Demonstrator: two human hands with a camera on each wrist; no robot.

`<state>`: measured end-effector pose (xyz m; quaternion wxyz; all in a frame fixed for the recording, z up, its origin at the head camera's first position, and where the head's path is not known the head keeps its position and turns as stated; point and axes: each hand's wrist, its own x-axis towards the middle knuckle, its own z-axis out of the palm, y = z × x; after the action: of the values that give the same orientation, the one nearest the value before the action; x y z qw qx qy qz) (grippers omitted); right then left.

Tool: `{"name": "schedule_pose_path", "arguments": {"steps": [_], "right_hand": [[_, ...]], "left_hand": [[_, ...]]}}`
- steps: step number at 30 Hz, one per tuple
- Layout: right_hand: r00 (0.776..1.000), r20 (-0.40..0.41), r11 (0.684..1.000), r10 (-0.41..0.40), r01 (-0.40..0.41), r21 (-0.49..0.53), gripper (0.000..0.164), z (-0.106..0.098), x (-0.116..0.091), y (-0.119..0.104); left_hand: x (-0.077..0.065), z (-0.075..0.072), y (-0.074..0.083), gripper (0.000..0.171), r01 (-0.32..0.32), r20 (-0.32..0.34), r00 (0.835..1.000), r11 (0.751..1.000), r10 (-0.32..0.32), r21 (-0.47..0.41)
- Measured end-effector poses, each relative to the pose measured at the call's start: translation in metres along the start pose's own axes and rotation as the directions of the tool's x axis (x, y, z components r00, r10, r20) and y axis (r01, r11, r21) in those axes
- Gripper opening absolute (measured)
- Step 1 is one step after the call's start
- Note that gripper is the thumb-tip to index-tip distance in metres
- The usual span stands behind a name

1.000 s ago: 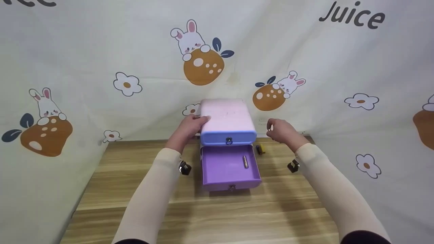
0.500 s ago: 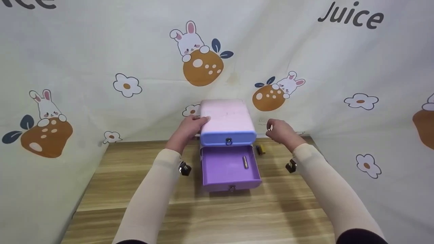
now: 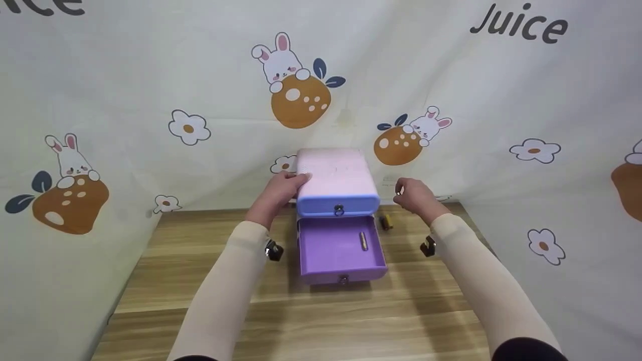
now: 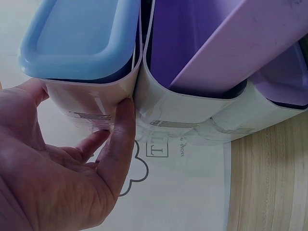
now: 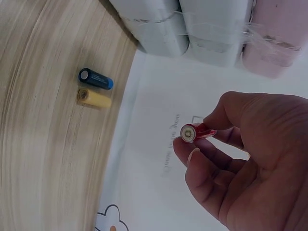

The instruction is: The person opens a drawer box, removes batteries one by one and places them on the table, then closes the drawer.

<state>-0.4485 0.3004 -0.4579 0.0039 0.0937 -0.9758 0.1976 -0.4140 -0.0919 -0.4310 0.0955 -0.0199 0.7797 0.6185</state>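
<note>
A small drawer unit with a pink top (image 3: 333, 173) stands against the wall sheet. My left hand (image 3: 280, 191) grips its upper left side, thumb on top; the left wrist view shows fingers around the pink casing below the blue drawer front (image 4: 79, 41). Below it, the purple drawer (image 3: 326, 250) is pulled out and one battery (image 3: 363, 241) lies inside, toward its right. To the right of the unit, in the air, my right hand (image 3: 417, 196) pinches a red battery (image 5: 198, 132) between thumb and fingers, one flat end facing the wrist camera.
On the wooden table (image 3: 351, 321), right beside the unit, a blue battery (image 5: 96, 79) and a yellow battery (image 5: 95, 98) lie side by side. Behind everything hangs a patterned sheet (image 3: 225, 165) that meets the table's back edge.
My right forearm has shifted slightly to the left, its hand staying beside the unit with the red battery. The left hand and the drawers have not moved.
</note>
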Motion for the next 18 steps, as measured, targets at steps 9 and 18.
{"name": "schedule_pose_path", "arguments": {"steps": [9,18], "right_hand": [[1.000,-0.004,1.000,-0.001,0.001,-0.017,0.016,0.008,0.002,0.003],[1.000,0.000,0.999,0.028,-0.028,0.015,0.017,0.018,0.003,0.014]], "left_hand": [[-0.001,0.000,0.001,0.079,0.018,0.002,1.000,1.000,-0.018,0.002],[0.000,0.000,0.000,0.081,0.022,-0.004,1.000,1.000,-0.022,0.021]]}}
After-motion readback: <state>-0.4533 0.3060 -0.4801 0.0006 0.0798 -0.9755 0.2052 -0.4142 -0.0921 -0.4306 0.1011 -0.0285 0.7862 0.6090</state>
